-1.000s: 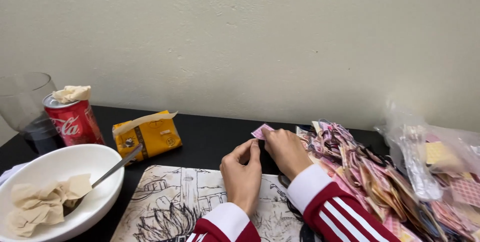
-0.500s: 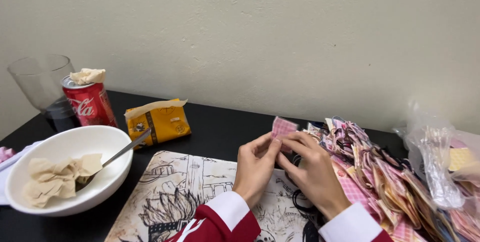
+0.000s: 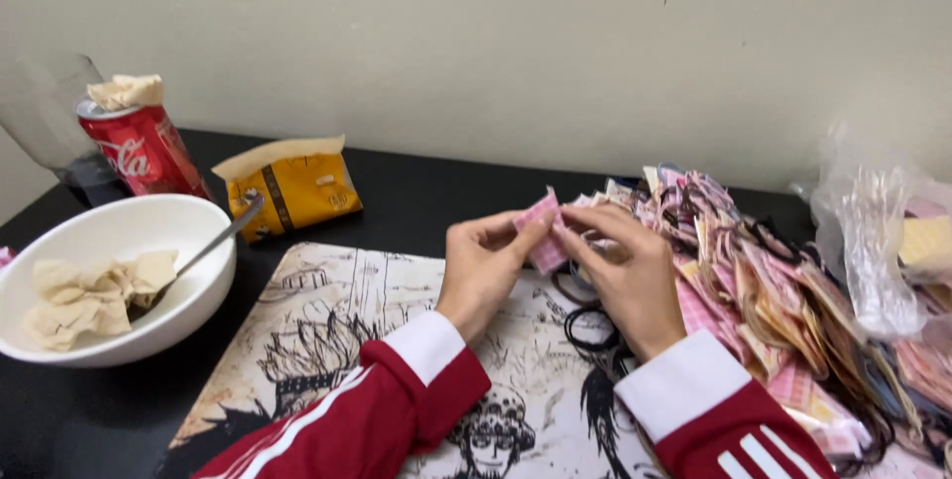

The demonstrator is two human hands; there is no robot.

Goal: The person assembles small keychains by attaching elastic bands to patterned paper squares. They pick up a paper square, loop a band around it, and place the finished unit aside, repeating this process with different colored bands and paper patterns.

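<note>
Can: red drinks can [image 3: 142, 150] far left, crumpled tissue on top.
Bowl: white bowl [image 3: 69, 241] near left, crumpled tissues and a spoon [image 3: 203, 251] inside.
Packet: yellow packet [image 3: 293, 189] far, right of the can.
Left hand: left hand [image 3: 486, 266] over the printed mat [image 3: 327, 330], fingertips pinching the pink checked fabric piece [image 3: 543, 231].
Right hand: right hand [image 3: 625, 276] touching the same piece, fingers pressed on its right edge.
Pile: fabric pile [image 3: 764, 281] right.
Bag: clear plastic bag [image 3: 878, 241] far right.

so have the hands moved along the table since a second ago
Cannot tell for sure: the head camera itself shifts. Against the pile of fabric pieces, both the left hand and right hand stay beside it, holding the pink checked piece.
</note>
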